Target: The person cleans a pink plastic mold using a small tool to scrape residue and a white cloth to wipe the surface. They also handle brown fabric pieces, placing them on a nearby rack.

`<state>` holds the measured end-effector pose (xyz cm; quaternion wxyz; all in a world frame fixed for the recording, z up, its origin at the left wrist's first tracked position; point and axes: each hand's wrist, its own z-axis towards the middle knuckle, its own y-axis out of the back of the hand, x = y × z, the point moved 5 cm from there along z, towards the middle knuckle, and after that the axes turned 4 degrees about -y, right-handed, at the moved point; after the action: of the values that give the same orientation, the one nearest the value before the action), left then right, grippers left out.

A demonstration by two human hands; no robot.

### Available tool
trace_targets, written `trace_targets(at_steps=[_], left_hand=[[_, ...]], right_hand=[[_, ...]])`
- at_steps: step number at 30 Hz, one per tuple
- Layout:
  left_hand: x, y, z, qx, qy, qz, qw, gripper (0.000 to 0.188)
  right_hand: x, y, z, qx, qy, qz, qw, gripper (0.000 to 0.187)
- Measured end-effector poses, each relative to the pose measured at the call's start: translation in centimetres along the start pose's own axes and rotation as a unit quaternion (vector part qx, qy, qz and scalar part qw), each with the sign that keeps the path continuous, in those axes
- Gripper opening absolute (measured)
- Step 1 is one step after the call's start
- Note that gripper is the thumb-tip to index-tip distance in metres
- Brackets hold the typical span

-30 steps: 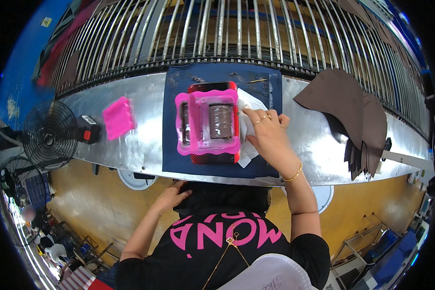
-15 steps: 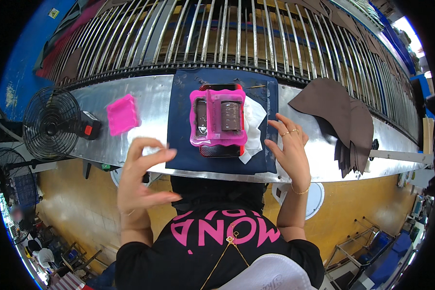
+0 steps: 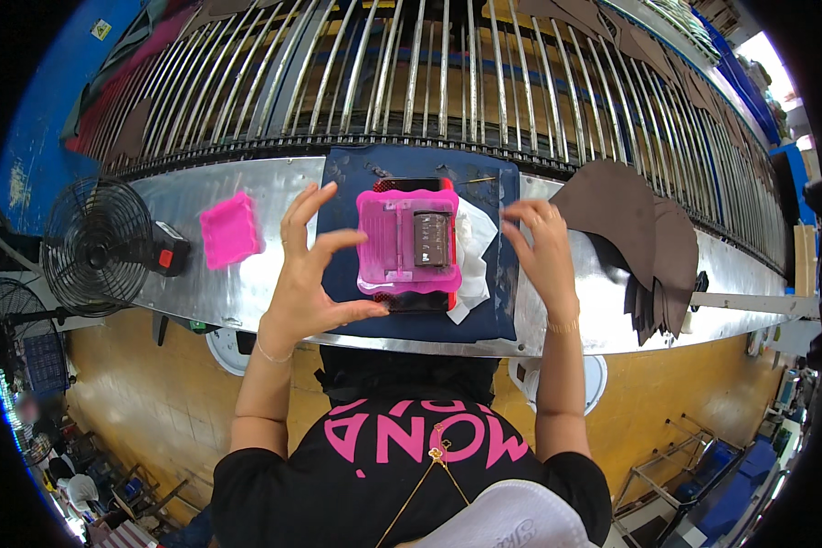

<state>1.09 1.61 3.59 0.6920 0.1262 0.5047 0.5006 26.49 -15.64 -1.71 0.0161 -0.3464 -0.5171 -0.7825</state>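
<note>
A pink wavy-edged frame lies on a black and red base in the middle of a dark blue sheet. Its right half shows a dark brown block with faint marks; a translucent pink panel covers the left half. My left hand is open, thumb and forefinger spread at the frame's left edge. To the right of the frame hovers my right hand, fingers bent, thumb and forefinger apart, apparently holding nothing. A crumpled white cloth sticks out from beneath the base.
A pink scalloped tray lies on the metal table at left, beside a black fan. Brown cut pieces are stacked at right, overhanging the front edge. Metal bars of a rack run behind the table.
My left hand has moved forward and right to the frame's left edge. The pink panel now covers the left half, where a dark area showed. My right hand stays beside the frame.
</note>
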Motion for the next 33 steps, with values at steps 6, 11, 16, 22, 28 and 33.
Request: trace_targets(at_steps=[6,11,16,22,28,33], left_hand=[[2.9,-2.9,0.2,0.088,-0.01,-0.167,0.982,0.151],[3.5,-4.2,0.0,0.08,-0.009,-0.224,0.971,0.151],[3.1,-4.5,0.8,0.061,-0.037,-0.241,0.968,0.151],[3.2,-4.9,0.4,0.062,-0.034,-0.226,0.971,0.154],[4.7,-5.7,-1.9,-0.009,-0.004,-0.303,0.953,0.161],[7.1,-6.4,-5.0,-0.069,0.061,-0.291,0.952,0.147]], right_hand=[[-4.7,-4.6,7.9,0.063,0.003,-0.02,0.998,0.013],[-5.9,-5.9,9.3,0.129,0.006,-0.057,0.99,0.013],[-5.4,-5.4,8.2,0.091,0.038,-0.1,0.99,0.009],[-2.1,-1.2,6.4,0.072,-0.026,0.115,0.99,0.008],[1.2,3.5,3.5,-0.007,-0.052,0.165,0.985,0.013],[4.0,5.2,2.6,-0.041,0.002,0.208,0.977,0.015]])
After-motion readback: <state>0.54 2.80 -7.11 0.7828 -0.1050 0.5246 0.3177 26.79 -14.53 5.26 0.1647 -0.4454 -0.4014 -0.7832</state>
